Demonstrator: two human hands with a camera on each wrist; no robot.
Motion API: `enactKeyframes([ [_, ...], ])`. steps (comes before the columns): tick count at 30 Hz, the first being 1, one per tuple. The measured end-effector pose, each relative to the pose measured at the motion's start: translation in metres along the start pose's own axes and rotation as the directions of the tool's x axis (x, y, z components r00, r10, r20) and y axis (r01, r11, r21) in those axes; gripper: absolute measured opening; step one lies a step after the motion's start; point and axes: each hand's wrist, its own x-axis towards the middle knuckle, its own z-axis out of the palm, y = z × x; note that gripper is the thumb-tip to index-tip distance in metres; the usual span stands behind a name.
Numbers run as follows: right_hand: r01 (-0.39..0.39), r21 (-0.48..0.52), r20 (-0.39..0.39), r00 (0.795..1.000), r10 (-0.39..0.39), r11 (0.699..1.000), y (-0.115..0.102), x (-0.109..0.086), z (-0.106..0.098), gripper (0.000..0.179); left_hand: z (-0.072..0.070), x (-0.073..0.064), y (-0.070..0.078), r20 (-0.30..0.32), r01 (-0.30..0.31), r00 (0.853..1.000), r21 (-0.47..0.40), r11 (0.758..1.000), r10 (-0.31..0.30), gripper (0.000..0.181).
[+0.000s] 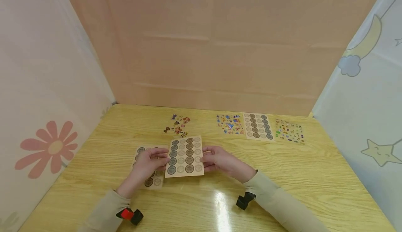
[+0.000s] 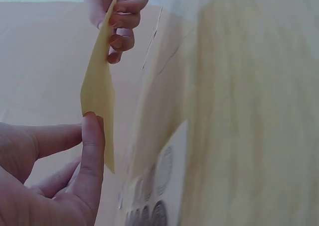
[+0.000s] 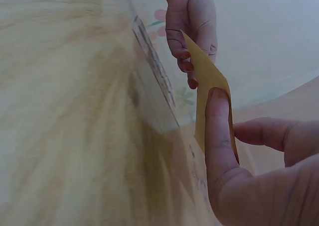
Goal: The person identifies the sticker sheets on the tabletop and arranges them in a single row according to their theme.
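Between both hands a sticker sheet (image 1: 185, 157) with rows of round seal-like labels is held above the table, its printed face toward the head camera. My left hand (image 1: 147, 165) pinches its left edge between thumb and fingers. On the opposite edge, my right hand (image 1: 221, 160) pinches it the same way. Both wrist views show the plain yellowish back of the held sheet (image 2: 97, 86), slightly bent. Beneath the left hand lies another sheet of round stickers (image 1: 154, 186), partly covered by the hand and the held sheet.
Along the back of the table lie cartoon character stickers (image 1: 177, 130), a clear sheet of blue and pink stickers (image 1: 230, 124), another round-sticker sheet (image 1: 259, 126) and a clear sheet of small colourful stickers (image 1: 289, 131). A pinkish backdrop (image 1: 213, 68) rises behind the wooden table (image 1: 298, 176).
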Motion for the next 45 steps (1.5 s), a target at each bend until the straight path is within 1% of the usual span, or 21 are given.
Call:
enactKeyframes([
  [3, -0.007, 0.004, 0.009, 1.000, 0.007, 1.000, 0.007, -0.006, -0.001, 0.036, 0.003, -0.004, -0.003, -0.007, 0.015, 1.000, 0.005, 1.000, -0.015, 0.034],
  [7, -0.025, 0.028, 0.021, 0.999, 0.024, 0.999, 0.015, -0.013, -0.002, 0.036, 0.007, -0.008, -0.004, 0.001, 0.028, 1.000, 0.007, 1.000, -0.028, 0.034],
  [10, -0.037, 0.041, 0.032, 0.999, 0.036, 0.998, 0.019, -0.017, -0.003, 0.035, 0.008, -0.010, -0.006, 0.005, 0.023, 1.000, 0.023, 0.999, -0.024, 0.033],
  [15, -0.044, 0.042, 0.041, 0.998, 0.043, 0.998, 0.024, -0.019, -0.003, 0.036, 0.010, -0.014, -0.010, -0.010, 0.023, 1.000, 0.064, 0.998, -0.022, 0.031],
  [23, -0.081, 0.088, 0.003, 0.997, 0.081, 0.993, 0.025, -0.021, -0.003, 0.032, 0.009, -0.015, -0.014, 0.014, 0.024, 1.000, 0.024, 0.999, -0.025, 0.031],
  [29, -0.060, 0.106, 0.003, 0.998, 0.060, 0.993, 0.023, -0.020, -0.002, 0.035, 0.009, -0.017, -0.015, 0.006, 0.039, 0.999, 0.008, 0.999, -0.039, 0.030],
  [32, -0.051, 0.098, -0.014, 0.999, 0.053, 0.994, 0.021, -0.020, -0.001, 0.037, 0.009, -0.017, -0.017, 0.019, 0.047, 0.999, -0.011, 0.999, -0.046, 0.029],
  [37, -0.046, 0.080, -0.045, 0.998, 0.049, 0.996, 0.017, -0.022, 0.003, 0.040, 0.006, -0.018, -0.019, 0.067, 0.040, 0.997, -0.039, 0.998, -0.038, 0.032],
  [40, -0.042, 0.065, -0.066, 0.997, 0.046, 0.997, 0.015, -0.023, 0.005, 0.041, 0.003, -0.019, -0.019, 0.089, 0.049, 0.995, -0.062, 0.997, -0.043, 0.034],
  [43, -0.038, 0.049, -0.076, 0.996, 0.042, 0.998, 0.013, -0.024, 0.006, 0.042, 0.001, -0.020, -0.019, 0.099, 0.063, 0.994, -0.074, 0.995, -0.055, 0.033],
  [45, -0.039, 0.045, -0.071, 0.997, 0.042, 0.998, 0.012, -0.024, 0.008, 0.043, 0.000, -0.021, -0.019, 0.092, 0.069, 0.994, -0.072, 0.995, -0.062, 0.031],
])
